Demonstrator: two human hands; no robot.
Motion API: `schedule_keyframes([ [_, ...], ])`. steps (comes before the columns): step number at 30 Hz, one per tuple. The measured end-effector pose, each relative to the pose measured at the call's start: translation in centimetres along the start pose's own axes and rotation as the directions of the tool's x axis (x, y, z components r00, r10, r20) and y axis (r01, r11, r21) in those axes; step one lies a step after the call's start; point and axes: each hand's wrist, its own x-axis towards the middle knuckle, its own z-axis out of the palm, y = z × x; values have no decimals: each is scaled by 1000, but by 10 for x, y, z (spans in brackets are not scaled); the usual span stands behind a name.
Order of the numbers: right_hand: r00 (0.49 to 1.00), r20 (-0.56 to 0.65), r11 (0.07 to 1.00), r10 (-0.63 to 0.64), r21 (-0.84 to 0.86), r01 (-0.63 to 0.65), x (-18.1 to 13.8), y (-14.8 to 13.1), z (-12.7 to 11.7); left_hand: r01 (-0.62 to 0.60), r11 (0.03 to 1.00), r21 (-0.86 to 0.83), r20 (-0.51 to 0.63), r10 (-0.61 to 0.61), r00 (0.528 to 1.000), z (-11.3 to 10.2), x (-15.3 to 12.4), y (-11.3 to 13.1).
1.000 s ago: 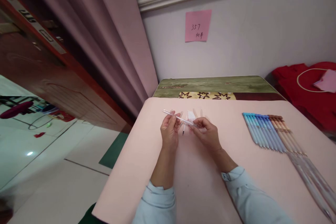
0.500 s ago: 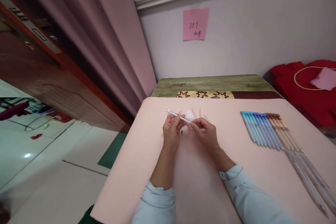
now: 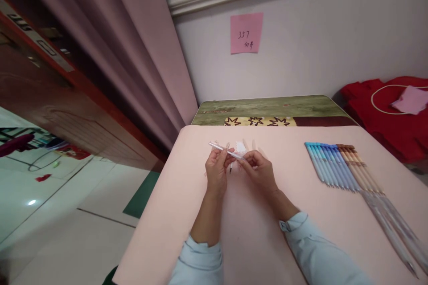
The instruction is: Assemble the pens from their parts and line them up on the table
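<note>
A slim, clear-to-whitish pen barrel (image 3: 216,145) slants between my two hands above the table. My left hand (image 3: 217,167) pinches it near the middle, its far end sticking out to the upper left. At the lower right end, the fingers of my right hand (image 3: 259,168) close on the same barrel. Behind and below the hands lie a small white piece (image 3: 240,146) and pale, see-through slim parts (image 3: 253,144), partly hidden. Under the barrel a thin dark tip (image 3: 230,170) pokes out, its other end covered by my left hand.
On the right of the pink-covered table (image 3: 254,236) lies a neat row of blue and brown pens (image 3: 329,164). Several translucent grey pens (image 3: 388,222) stretch from it towards the front. Red cloth (image 3: 374,120) lies beyond the right edge; a wooden door (image 3: 76,111) stands left.
The view has shifted slightly, so the scene sits a little further left. Both hands keep their hold on the barrel, which looks slightly turned.
</note>
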Motion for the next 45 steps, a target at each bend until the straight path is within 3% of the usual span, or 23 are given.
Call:
schedule_keyframes([
  [4, 997, 64, 998, 30, -52, -27, -1, 3, -2, 21, 1000, 2, 19, -21, 1000, 0, -1, 1],
  [10, 1000, -9, 1000, 0, -4, 0, 0, 6, 2, -10, 1000, -13, 26, 10, 1000, -2, -1, 0],
  [15, 997, 73, 998, 27, -65, -22, -1, 5, -2, -6, 1000, 0, 40, 6, 999, -2, -1, 0],
  [21, 1000, 3, 1000, 3, -31, -3, 0, 4, 0, -14, 1000, -1, 40, 14, 999, -2, 0, -1],
  [27, 996, 83, 994, 16, -106, -7, -1, 4, -2, -1, 1000, 17, 63, 0, 998, 0, -1, 0],
  [33, 1000, -4, 997, -7, -79, 7, 0, 5, 0, -11, 1000, 17, 56, 10, 998, -1, 0, -1],
  [39, 996, 88, 990, 21, -138, -9, -1, 4, -2, 1, 999, 38, 81, -4, 997, 0, -1, 0],
  [45, 1000, 5, 994, -1, -110, 1, 0, 4, 1, -25, 999, 42, 91, 21, 996, -2, 0, -1],
])
